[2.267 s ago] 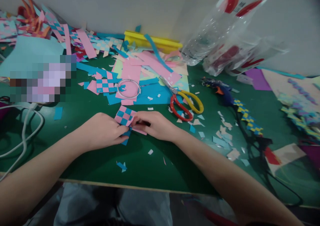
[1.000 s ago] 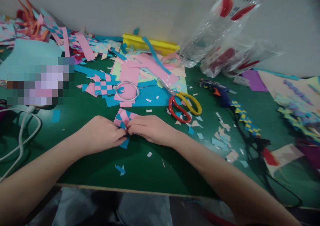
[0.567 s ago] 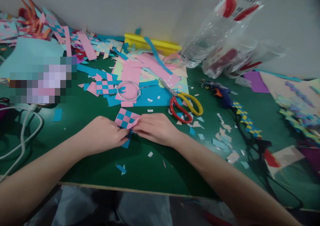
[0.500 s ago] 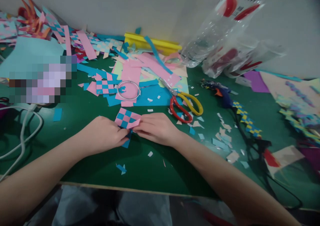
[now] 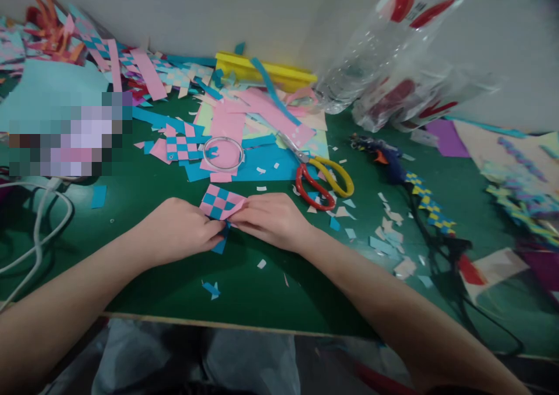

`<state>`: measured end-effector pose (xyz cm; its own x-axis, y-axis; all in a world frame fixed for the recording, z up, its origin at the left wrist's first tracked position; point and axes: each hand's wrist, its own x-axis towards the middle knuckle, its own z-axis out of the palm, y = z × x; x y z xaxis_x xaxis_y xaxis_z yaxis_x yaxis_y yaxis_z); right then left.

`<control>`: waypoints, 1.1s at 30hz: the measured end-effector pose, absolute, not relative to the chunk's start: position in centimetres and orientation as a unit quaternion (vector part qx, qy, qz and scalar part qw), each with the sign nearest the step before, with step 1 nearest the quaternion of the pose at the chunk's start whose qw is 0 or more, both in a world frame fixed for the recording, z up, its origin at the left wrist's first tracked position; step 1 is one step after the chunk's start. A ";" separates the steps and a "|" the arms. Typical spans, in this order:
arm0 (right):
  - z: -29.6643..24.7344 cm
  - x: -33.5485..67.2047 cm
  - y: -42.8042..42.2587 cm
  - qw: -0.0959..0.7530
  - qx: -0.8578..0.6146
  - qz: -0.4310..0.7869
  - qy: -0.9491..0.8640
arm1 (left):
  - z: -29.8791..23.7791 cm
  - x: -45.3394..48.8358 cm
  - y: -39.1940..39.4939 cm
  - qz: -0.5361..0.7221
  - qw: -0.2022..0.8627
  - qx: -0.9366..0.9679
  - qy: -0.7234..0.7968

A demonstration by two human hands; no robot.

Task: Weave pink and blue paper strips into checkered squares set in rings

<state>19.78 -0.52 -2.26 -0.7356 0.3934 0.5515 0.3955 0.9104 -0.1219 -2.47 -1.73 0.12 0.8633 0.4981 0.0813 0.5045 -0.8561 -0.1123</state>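
Observation:
Between my two hands is a small woven paper square (image 5: 219, 201) in a pink and blue check. My left hand (image 5: 186, 230) has its fingers closed on the square's left and near edges. With bunched fingertips, my right hand (image 5: 273, 220) pinches the right corner, where a pink strip end is folded over. A blue strip end (image 5: 220, 243) hangs out below my left fingers. The fingertips partly hide the near edge. Just beyond lie a second checked woven piece (image 5: 183, 144), a metal ring (image 5: 223, 154) and scissors (image 5: 314, 176) with one red and one yellow handle.
Pink and blue paper sheets (image 5: 266, 163) lie behind the ring. A yellow holder (image 5: 266, 71) and clear plastic packaging (image 5: 371, 63) stand against the wall. Paper scraps (image 5: 388, 237) litter the right side; a white cable (image 5: 39, 237) runs at left. A hot-glue gun (image 5: 393, 165) rests at right.
My right fingers have pressed the pink strip end further over at the square's right corner. Both hands keep hold of it. The whole view has shifted slightly.

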 end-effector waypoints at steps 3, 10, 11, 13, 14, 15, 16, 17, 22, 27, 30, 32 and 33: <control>-2.3 19.6 -0.9 0.325 -0.259 -0.001 -0.910 | 0.1 -2.6 -1.7 -0.028 0.068 -0.962 -0.262; -1.7 19.2 -1.3 0.262 -0.280 -0.031 -0.923 | 0.1 -2.4 -1.7 -0.049 0.065 -0.960 -0.268; -1.7 19.2 -1.3 0.251 -0.282 -0.032 -0.926 | 0.1 -2.3 -1.8 -0.049 0.065 -0.960 -0.267; -1.8 19.1 -1.3 0.231 -0.290 -0.028 -0.928 | 0.1 -2.3 -1.8 -0.051 0.068 -0.961 -0.262; -1.8 19.0 -1.3 0.224 -0.294 -0.022 -0.929 | 0.1 -2.3 -1.8 -0.060 0.071 -0.962 -0.257; -1.9 18.9 -1.3 0.218 -0.300 -0.015 -0.929 | 0.1 -2.3 -1.8 -0.066 0.073 -0.963 -0.252; -1.9 18.8 -1.3 0.214 -0.307 -0.007 -0.927 | 0.0 -2.3 -1.7 -0.072 0.074 -0.964 -0.245; -1.9 18.8 -1.3 0.210 -0.315 0.002 -0.926 | 0.0 -2.3 -1.7 -0.077 0.072 -0.966 -0.238; -2.0 18.4 -1.4 0.198 -0.330 0.018 -0.923 | 0.1 -2.3 -1.4 -0.046 0.046 -0.973 -0.220; -1.9 18.2 -1.6 0.190 -0.317 -0.003 -0.929 | 0.4 -2.3 -1.5 -0.024 0.031 -0.971 -0.234; -1.7 18.6 -1.6 0.197 -0.340 0.009 -0.919 | 0.3 -2.3 -1.5 -0.015 0.029 -0.969 -0.244; -1.5 18.8 -1.5 0.192 -0.361 0.027 -0.912 | 0.2 -2.4 -1.5 -0.017 0.033 -0.969 -0.245; -1.4 18.9 -1.5 0.185 -0.365 0.038 -0.912 | 0.2 -2.4 -1.4 -0.018 0.035 -0.969 -0.246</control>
<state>18.90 -1.53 -1.44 -0.6651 0.6793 0.3101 0.6510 0.7309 -0.2048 -2.42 -1.45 0.16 0.8788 0.4743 0.0520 0.4768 -0.8770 -0.0595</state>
